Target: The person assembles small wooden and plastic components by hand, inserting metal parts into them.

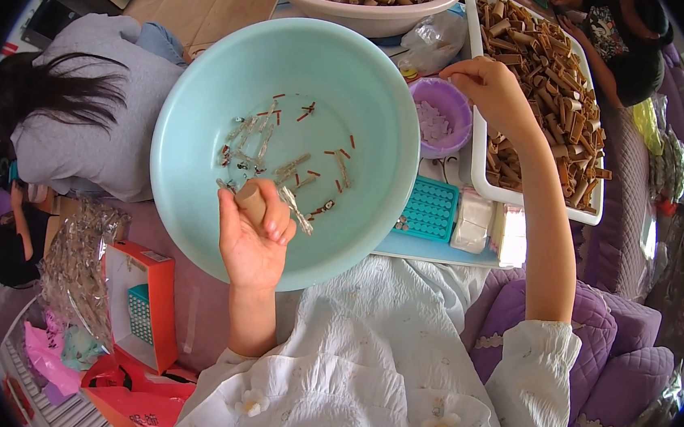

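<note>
My left hand [254,238] is closed around a short brown cardboard tube [251,200], held over the near side of a large pale teal bowl [207,80]. Several small metal clips and red bits [282,155] lie scattered in that bowl. My right hand [491,88] reaches out over the left rim of a white tray [476,172] piled with several brown tubes [556,94]; its fingertips are pinched together, and I cannot tell what they hold.
A small purple bowl [444,117], a teal perforated block [430,209] and clear packets [473,221] lie between bowl and tray. A white bowl of tubes [360,12] stands beyond. Another person in grey [99,111] sits at left. An orange box [147,302] lies lower left.
</note>
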### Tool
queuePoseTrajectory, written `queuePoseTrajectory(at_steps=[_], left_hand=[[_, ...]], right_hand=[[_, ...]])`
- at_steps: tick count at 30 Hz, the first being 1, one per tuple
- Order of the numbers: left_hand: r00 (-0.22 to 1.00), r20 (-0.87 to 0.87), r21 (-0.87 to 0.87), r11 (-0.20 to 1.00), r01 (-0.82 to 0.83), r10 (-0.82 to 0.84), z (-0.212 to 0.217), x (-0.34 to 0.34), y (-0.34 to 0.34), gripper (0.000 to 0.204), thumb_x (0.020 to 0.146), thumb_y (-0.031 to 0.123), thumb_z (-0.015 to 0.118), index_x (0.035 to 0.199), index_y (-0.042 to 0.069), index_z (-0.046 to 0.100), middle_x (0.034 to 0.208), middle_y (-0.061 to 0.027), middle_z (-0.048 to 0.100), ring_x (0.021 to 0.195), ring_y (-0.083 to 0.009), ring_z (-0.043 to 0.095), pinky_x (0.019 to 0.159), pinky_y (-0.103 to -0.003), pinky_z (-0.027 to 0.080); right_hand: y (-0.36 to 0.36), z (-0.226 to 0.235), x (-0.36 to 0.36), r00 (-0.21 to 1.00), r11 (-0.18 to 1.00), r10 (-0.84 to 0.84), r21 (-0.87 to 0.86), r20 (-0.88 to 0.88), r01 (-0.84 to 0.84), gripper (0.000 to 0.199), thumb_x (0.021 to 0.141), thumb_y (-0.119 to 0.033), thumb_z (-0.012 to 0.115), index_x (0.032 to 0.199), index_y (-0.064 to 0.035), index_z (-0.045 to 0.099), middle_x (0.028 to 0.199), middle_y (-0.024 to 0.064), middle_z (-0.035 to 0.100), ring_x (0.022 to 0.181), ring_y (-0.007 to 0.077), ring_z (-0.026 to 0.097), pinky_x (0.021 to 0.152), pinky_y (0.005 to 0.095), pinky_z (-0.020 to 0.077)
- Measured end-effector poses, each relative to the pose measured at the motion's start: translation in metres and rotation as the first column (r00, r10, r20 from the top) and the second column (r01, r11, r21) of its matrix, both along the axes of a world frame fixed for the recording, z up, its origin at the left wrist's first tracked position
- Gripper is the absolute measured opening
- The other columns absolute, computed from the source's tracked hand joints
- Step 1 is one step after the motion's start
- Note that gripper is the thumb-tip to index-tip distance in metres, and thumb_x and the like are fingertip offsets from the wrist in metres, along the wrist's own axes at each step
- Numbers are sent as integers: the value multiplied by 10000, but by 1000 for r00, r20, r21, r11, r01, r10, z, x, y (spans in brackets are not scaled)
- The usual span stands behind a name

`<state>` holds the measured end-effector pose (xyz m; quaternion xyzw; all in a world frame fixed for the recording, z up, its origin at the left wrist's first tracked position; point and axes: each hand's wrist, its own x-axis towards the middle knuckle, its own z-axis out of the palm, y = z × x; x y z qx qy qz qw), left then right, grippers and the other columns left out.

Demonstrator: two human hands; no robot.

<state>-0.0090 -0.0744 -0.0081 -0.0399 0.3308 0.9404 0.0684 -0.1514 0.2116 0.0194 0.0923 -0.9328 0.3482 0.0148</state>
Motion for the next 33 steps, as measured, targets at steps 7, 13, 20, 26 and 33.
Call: queuePoseTrajectory(at_steps=[7,13,20,26,33], left_hand=[[996,32,-5,997,81,-80,0,4,11,329,887,255,423,1130,34,433,930,-13,504,856,-101,467,782,-274,380],[922,54,174,913,370,-384,14,11,36,328,884,249,432,1154,64,399,948,-21,485,885,-108,478,727,-268,434],[876,81,138,876,462,-475,16,15,44,394,913,315,361,1210,56,354,1029,-58,542,854,-172,601,530,-215,497],[857,105,-2,862,507,-504,19,18,50,371,916,320,353,1192,74,369,1040,-40,534,891,-184,602,520,-210,499],[858,164,-95,858,505,-487,19,16,55,327,920,305,339,1156,85,390,934,-13,531,866,-175,609,523,-213,498]], right_hand=[[-48,38,65,962,936,195,-258,-189,-240,272,654,30,635,915,-48,621,731,74,587,659,162,578,621,260,464],[-75,56,110,843,851,420,-176,-337,-494,355,612,24,687,942,-53,582,739,66,590,603,160,586,512,251,467],[-72,50,118,764,822,509,-41,-397,-568,398,646,-1,680,1015,-61,541,783,72,587,609,188,593,497,268,481],[-67,52,121,778,820,548,13,-308,-572,341,651,13,663,962,-53,539,769,65,582,614,198,596,501,277,484],[-67,50,116,821,839,537,20,-195,-544,308,646,23,655,925,-50,548,733,61,574,624,187,597,506,272,484]])
